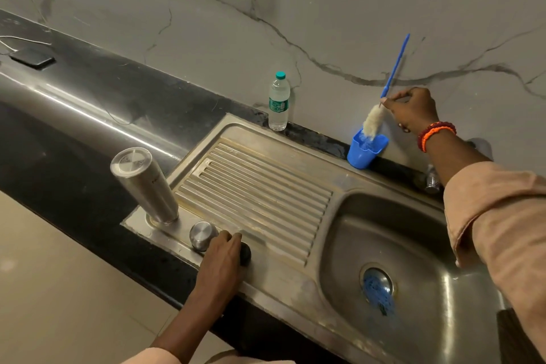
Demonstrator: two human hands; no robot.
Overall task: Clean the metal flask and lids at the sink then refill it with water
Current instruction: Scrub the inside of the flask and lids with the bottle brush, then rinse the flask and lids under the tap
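— What are your hands doing?
— Your right hand pinches the blue bottle brush, bristles in the blue cup. Your left hand curls over the black lid, beside the steel lid.
— And the metal flask?
— Upside down on the sink's drainboard.

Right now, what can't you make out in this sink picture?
- Black lid: mostly under the left hand, head view.
- Tap: largely behind the right sleeve.
- Flask lettering: too small to read.
- Sink basin: right side cut off by sleeve and frame edge.
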